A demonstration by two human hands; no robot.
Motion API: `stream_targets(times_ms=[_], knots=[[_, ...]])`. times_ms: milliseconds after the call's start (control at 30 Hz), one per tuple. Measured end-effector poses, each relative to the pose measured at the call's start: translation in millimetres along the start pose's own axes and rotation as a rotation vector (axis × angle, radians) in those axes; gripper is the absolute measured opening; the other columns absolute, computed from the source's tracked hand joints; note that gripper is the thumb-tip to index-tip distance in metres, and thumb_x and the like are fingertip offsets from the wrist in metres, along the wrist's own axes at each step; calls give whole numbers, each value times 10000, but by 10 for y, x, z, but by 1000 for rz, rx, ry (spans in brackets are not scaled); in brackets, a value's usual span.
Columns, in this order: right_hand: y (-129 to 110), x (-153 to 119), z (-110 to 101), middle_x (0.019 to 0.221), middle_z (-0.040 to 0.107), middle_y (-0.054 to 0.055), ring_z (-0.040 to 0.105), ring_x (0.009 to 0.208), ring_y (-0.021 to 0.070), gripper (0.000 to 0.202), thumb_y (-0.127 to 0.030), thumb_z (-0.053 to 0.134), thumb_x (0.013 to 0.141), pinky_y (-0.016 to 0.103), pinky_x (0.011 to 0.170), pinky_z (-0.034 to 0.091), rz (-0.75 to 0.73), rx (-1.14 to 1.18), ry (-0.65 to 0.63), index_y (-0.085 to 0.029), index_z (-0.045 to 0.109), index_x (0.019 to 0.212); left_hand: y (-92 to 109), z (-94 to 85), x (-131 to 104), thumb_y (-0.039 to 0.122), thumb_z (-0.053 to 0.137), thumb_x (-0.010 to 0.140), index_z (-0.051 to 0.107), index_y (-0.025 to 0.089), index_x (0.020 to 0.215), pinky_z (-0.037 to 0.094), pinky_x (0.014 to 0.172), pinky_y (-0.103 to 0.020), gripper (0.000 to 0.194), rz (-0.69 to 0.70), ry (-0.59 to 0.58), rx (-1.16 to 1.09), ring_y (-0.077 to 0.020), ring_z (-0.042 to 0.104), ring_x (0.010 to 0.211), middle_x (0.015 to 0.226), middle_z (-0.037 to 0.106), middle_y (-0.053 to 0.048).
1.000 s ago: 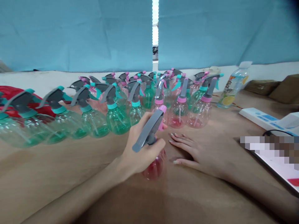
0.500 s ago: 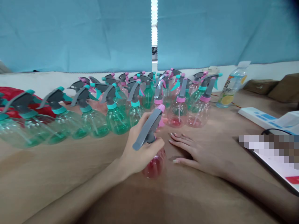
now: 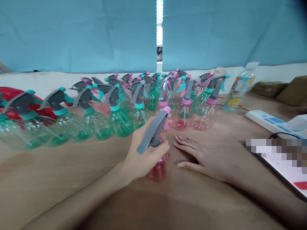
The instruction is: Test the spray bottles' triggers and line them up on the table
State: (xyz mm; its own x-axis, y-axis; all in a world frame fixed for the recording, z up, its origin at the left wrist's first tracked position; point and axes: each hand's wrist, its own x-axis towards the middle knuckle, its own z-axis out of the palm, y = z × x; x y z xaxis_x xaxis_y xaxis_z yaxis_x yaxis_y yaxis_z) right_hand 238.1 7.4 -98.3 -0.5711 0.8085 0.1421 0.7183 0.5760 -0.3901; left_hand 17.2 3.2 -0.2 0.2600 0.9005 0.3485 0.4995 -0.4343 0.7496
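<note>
My left hand [image 3: 144, 153] is wrapped round the neck of a pink spray bottle [image 3: 158, 171], which stands upright on the table. Its grey spray head with a pink nozzle tip rises above my fingers, and the hand hides the collar. To the right of it, my right hand [image 3: 194, 155] lies flat on the tabletop, fingers stretched out, holding nothing. Just beyond my hands stand pink spray bottles [image 3: 182, 121]. A row of green spray bottles [image 3: 102, 127] with turquoise collars runs off to the left.
More pink and green spray bottles crowd the back by the wall. At the right stand a drink bottle [image 3: 236, 92] with a lemon label, a white power strip [image 3: 266, 119] and a partly blurred flat device [image 3: 283, 166]. Brown packages [image 3: 294, 91] lie behind; red material [image 3: 14, 95] is at the left.
Hardly anything differs. The view has shifted slightly, while my left hand keeps its hold on the pink spray bottle and my right hand stays flat on the table.
</note>
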Motion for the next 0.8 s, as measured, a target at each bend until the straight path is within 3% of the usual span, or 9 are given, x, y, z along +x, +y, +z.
stream_targets(times_ms=[800], knots=[[5,-7,14,1476,352,97,278,1370,277,642,-562,481,881,525,1106,266,-11,-9,20,-213,388,1412,7,-9,-4,193,513,716,489,230,825,423,582,-265,118,10,-4,-11,-133,535,599,699,563,39]])
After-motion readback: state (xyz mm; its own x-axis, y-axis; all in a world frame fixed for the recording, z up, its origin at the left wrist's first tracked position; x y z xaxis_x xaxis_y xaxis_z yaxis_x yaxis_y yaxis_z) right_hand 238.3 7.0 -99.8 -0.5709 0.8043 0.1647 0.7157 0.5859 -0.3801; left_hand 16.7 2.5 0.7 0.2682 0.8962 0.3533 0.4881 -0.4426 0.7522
